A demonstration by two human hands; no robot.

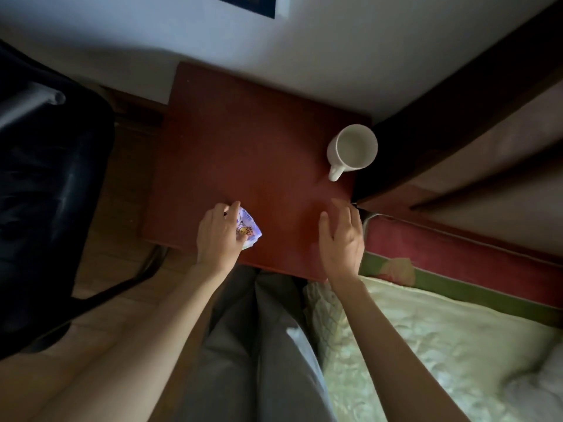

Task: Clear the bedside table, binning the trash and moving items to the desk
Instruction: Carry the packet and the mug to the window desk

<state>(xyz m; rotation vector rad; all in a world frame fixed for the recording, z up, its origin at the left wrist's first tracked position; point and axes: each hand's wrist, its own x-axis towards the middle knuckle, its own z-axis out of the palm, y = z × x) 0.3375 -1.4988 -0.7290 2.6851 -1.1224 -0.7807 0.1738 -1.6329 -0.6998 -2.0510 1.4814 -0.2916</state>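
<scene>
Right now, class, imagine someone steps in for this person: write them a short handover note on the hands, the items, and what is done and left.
Left hand: grips the crumpled wrapper at the near edge of the bedside table.
Right hand: open, holding nothing, over the table's near right corner.
White mug: upright, looks empty, at the table's right edge, untouched.
Done: wrapper in hand.
Left: bin the wrapper; carry the mug to the desk. Neither bin nor desk is in view.

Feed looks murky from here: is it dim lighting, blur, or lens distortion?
Head view: dim overall, chair nearly black; the right hand is slightly motion-blurred; the mug and the wrapper in the left hand read clearly; wide-angle bends the edges.
</scene>
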